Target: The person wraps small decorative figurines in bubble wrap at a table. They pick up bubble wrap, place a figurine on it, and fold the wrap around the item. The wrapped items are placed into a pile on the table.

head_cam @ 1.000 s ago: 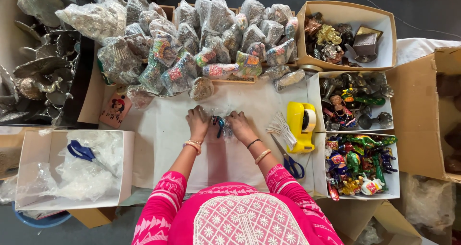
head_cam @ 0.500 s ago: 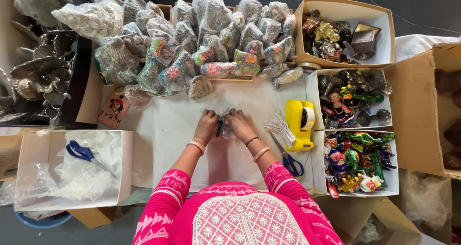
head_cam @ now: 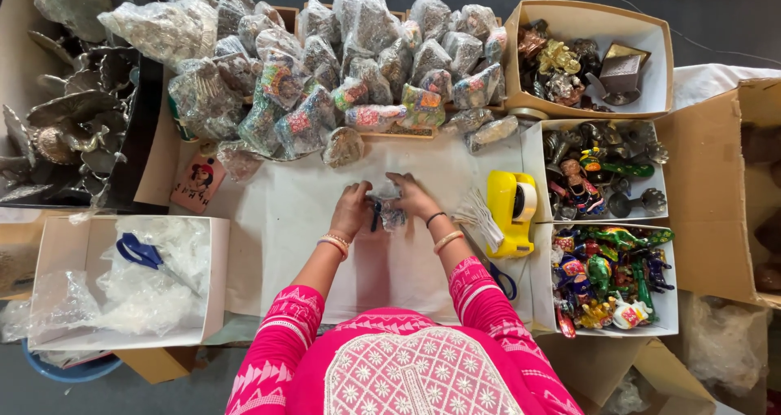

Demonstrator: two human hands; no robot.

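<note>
Plastic-wrapped figurine (head_cam: 389, 212) stays gripped by left hand (head_cam: 352, 210) and right hand (head_cam: 415, 195), barely shifted.

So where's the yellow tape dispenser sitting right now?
In the head view, the yellow tape dispenser stands on the white paper-covered table, just to the person's right of the right hand, against the middle box of figurines.

Bright, even daylight covers the scene; shadows are soft and short. The white paper (head_cam: 277, 220) on the table looks nearly overexposed, and the plastic-wrapped bundles (head_cam: 325, 65) carry small glints. Focus is sharp centrally, and wide-angle distortion bends the box (head_cam: 736, 179) at the right edge.
</note>
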